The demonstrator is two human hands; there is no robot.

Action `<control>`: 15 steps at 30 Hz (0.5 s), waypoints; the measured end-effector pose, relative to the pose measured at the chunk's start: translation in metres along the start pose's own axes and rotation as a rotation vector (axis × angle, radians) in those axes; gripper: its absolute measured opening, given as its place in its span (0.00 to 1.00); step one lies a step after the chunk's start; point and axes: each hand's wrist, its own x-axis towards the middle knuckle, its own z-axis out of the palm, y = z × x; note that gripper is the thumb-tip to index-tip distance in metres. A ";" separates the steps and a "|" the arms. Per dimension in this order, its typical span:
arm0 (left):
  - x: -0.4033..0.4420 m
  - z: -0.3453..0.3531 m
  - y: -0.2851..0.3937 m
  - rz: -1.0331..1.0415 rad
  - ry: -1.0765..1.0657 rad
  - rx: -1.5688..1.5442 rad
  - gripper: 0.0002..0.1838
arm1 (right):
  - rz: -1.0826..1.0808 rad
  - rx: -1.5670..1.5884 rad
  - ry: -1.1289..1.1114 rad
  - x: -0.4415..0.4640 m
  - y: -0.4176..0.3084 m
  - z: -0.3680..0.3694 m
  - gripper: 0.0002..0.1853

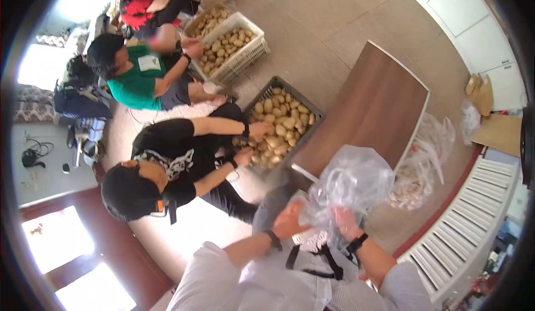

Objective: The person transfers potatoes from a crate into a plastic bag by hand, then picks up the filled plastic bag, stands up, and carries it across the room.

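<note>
A clear plastic bag is puffed out in front of my body, over the near corner of a brown wood-grain board. My left hand is closed at the bag's left edge, its fingers partly hidden by the plastic. On the other side, my right hand grips the bag's lower right part, with film lying over the fingers. I make out nothing inside the bag. Beyond my left hand is a dark crate full of potatoes, where a co-worker in black has both hands.
White crates of potatoes stand farther back beside two more co-workers. More clear plastic bags lie on the floor right of the board. A white radiator runs along the right wall, and cabinets stand at the upper right.
</note>
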 end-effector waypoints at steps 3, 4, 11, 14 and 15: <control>-0.019 -0.043 0.021 -0.037 0.060 0.023 0.43 | -0.069 0.147 0.022 0.027 -0.037 -0.119 0.14; -0.031 -0.048 0.024 -0.046 0.062 -0.007 0.43 | -0.078 0.242 -0.014 0.026 -0.053 -0.140 0.16; -0.048 -0.109 0.039 -0.218 0.006 -0.272 0.19 | -0.163 0.045 -0.056 0.036 -0.002 -0.158 0.15; -0.072 -0.123 0.029 -0.181 0.222 -0.280 0.24 | -0.004 0.014 -0.146 0.037 0.075 -0.118 0.13; -0.081 -0.118 0.015 -0.195 0.244 -0.275 0.24 | 0.054 0.018 -0.174 0.037 0.103 -0.103 0.12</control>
